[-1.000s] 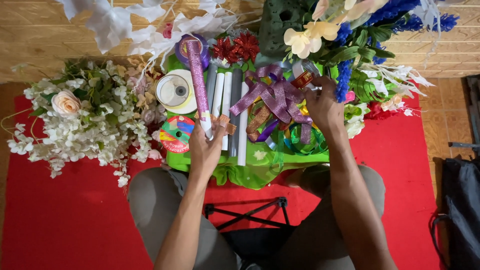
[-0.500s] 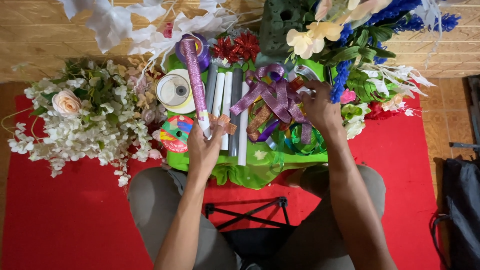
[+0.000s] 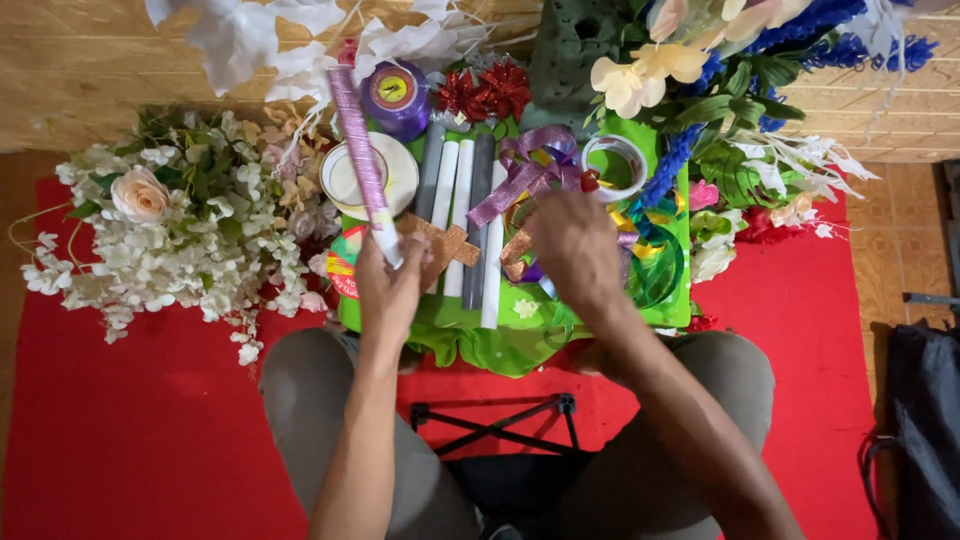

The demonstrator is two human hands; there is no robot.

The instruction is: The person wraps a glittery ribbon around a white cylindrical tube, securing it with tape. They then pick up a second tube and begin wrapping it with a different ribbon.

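left hand (image 3: 392, 290) fingers closed on lower end of pink glitter roll (image 3: 357, 150); long axis runs up-left, away from body. right hand (image 3: 575, 250) fingers pinched in purple ribbon (image 3: 520, 175), just right of roll.

A white artificial flower spray (image 3: 170, 235) lies at nine o'clock on the red mat (image 3: 130, 440); blue flowers (image 3: 810, 25) sit at one o'clock, a black bag (image 3: 925, 420) at four.
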